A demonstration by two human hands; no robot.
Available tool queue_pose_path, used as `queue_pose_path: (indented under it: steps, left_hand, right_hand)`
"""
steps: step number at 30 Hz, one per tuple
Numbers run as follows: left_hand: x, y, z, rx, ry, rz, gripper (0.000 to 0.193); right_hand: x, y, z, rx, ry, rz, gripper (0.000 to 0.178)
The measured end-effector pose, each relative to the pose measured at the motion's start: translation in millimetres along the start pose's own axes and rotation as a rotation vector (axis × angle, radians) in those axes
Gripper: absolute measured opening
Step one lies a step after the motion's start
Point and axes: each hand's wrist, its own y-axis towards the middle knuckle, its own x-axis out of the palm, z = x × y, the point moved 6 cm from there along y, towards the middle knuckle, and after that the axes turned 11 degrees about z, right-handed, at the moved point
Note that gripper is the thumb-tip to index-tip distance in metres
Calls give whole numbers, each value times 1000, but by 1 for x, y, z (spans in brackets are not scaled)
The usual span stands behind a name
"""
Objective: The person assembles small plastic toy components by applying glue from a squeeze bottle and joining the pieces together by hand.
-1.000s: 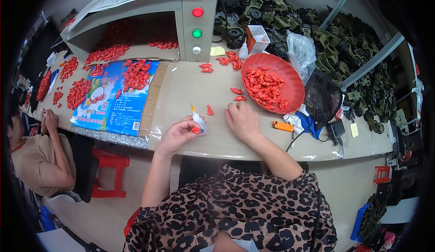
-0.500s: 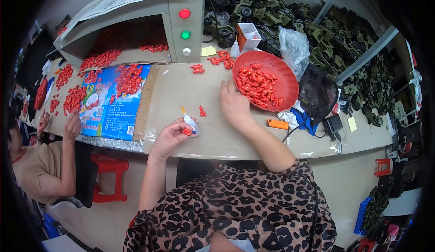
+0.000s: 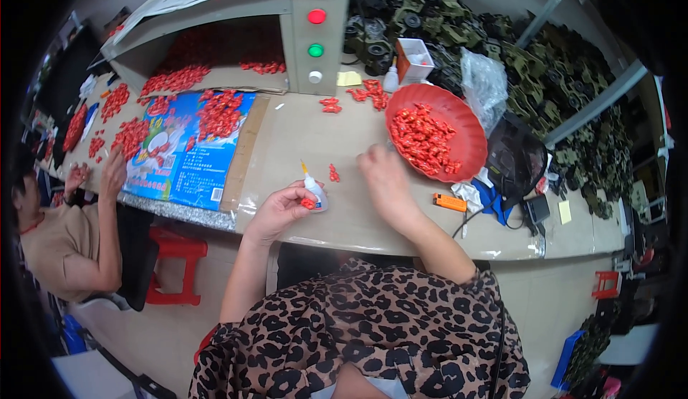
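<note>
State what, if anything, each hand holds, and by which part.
Left hand holds a white bottle by its body, plus a red piece, gripped part unclear. Right hand: cannot tell.

Even light, slightly blurry right hand (image 3: 388,181)

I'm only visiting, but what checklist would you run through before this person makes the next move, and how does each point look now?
1. Bottle gripped: ok, in the left hand.
2. Yellow nozzle pointing up: ok.
3. Small red piece at the left fingers: ok.
4. Right hand empty: cannot tell; it is blurred and its fingertips are unclear.
5. Red bowl stocked: ok, a heap of red pieces lies inside.
6. Bench beside the right forearm clear: not ok, an orange object lies there.
</note>
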Motion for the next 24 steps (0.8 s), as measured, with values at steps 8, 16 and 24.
queue_pose_path:
  steps: [8,16,24]
  left_hand:
    - [0,3,6,50,-2,29,18]
    - [32,5,9,-43,69,-165,15]
    - [40,18,3,-162,43,-200,13]
  right_hand:
    - [-55,-1,33,351,71,275,26]
    - [24,-20,-31,641,1489,-253,33]
    - [41,-26,-21,842,1673,-160,31]
